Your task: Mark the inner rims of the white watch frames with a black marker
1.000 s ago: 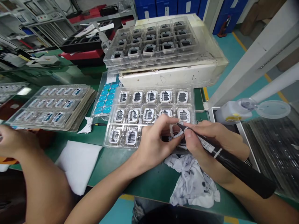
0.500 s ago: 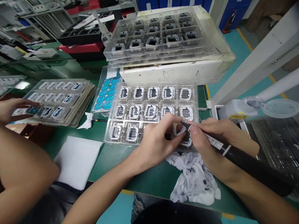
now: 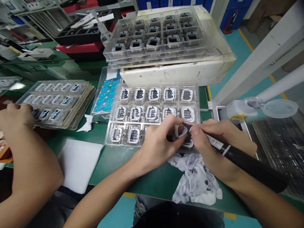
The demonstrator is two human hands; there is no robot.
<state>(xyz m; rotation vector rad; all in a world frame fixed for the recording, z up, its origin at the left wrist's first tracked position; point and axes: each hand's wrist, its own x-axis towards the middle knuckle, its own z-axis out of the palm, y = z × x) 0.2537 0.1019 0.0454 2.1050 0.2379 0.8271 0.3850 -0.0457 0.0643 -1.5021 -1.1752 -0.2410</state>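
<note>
Pinched between the fingertips of my left hand [image 3: 155, 142] is a small white rounded-square frame [image 3: 180, 131], tilted above the front right of a clear plastic tray [image 3: 125, 124]. My right hand [image 3: 220, 142] grips a thick black pen-like tool [image 3: 251, 166] with a white label and a white band. Its tapered tip meets the upper edge of the frame, close to my left fingertips; the exact contact is hidden. White rounded-square pieces with dark patterned middles sit in the tray's pockets, and my left hand covers some front pockets.
A stained crumpled cloth [image 3: 197, 183] lies before the tray. Behind, another tray [image 3: 163, 55] of parts rests on a white box [image 3: 171, 74]. Left are blue stickers [image 3: 104, 95], a folded white cloth [image 3: 79, 164] and a co-worker's hand [image 3: 17, 117] by stacked trays [image 3: 78, 114]. A bottle [image 3: 237, 110] stands right.
The co-worker's hand at the left has drawn back toward the near left corner of the stacked trays. My hands keep nearly the same hold and place; the view has shifted slightly.
</note>
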